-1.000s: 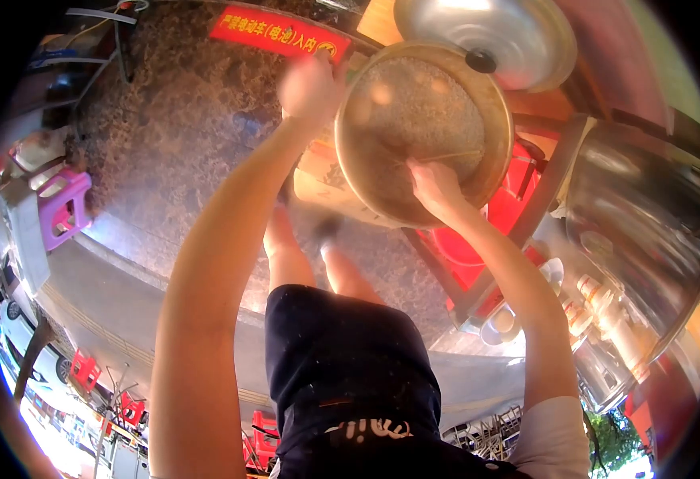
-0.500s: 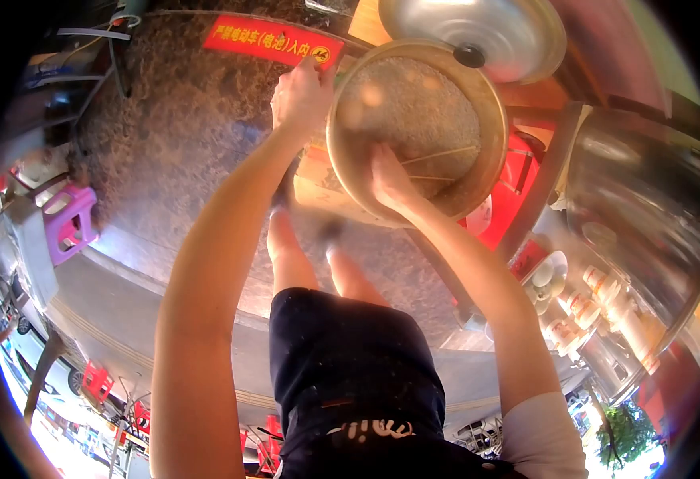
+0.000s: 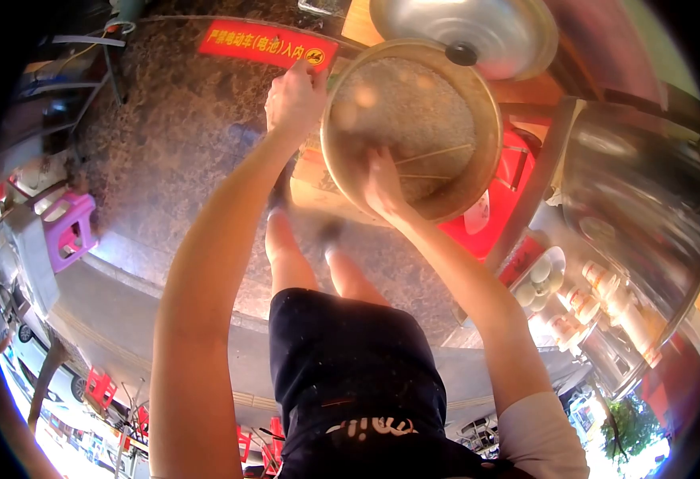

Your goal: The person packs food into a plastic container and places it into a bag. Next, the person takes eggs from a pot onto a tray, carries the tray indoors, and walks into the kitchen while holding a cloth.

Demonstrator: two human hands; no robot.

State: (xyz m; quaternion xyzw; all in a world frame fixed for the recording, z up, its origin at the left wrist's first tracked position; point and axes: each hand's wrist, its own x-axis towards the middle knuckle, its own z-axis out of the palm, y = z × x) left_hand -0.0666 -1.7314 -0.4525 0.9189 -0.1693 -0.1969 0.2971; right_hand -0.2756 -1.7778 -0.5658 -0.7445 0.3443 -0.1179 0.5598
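On the far left is a purple plastic stool. Next comes a red sign with yellow writing. The left hand is near the sign's end, just beside the pot; I cannot tell if it holds anything. The right hand is inside the big, round, gold-brown metal pot, closed narrow around two thin, light brown sticks. A round silver metal lid with a black knob is beside the pot's top right. Farther right is a large, shiny silver metal container.
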